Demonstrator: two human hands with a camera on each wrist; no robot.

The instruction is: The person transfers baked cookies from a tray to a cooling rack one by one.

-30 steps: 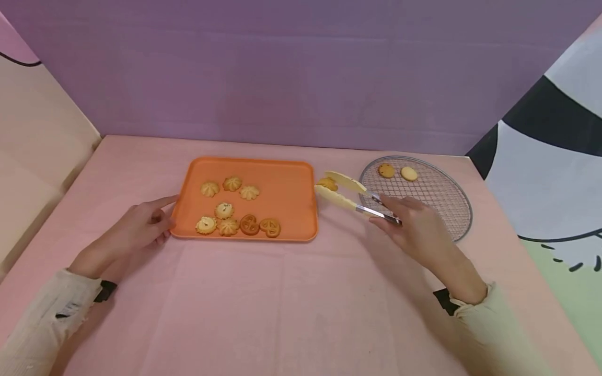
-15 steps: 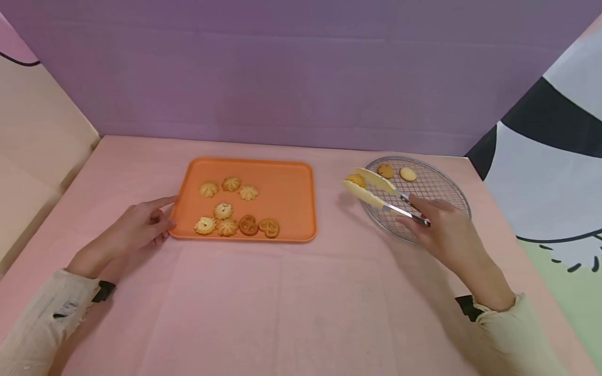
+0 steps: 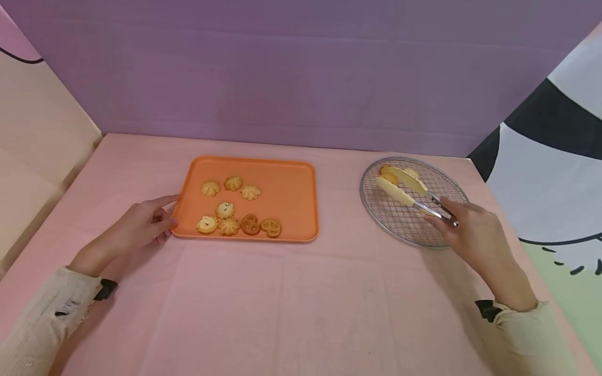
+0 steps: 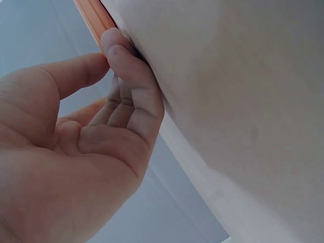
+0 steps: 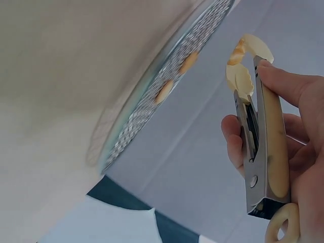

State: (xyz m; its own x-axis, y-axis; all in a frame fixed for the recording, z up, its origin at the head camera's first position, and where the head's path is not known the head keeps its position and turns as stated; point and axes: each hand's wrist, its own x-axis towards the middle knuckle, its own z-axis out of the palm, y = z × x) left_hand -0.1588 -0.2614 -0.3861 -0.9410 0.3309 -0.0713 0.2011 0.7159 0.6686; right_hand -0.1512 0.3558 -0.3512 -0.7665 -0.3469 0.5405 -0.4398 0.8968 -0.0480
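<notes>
Pink cloth: right hand (image 3: 475, 235) grips tongs (image 3: 408, 190) pinching cookie (image 3: 388, 178); left hand (image 3: 136, 227), relaxed, touches tray (image 3: 291, 193).

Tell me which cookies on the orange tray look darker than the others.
The two pretzel-shaped cookies at the right end of the front row of the orange tray. They are reddish-brown with holes; the other six are pale swirls or rosettes.

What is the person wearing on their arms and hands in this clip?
Both hands are bare: no gloves and no rings show on the left hand or the right hand. Each arm is in a cream long sleeve, left sleeve and right sleeve, of a ribbed-looking fabric. A black band sits at each wrist, left band and right band.
</notes>
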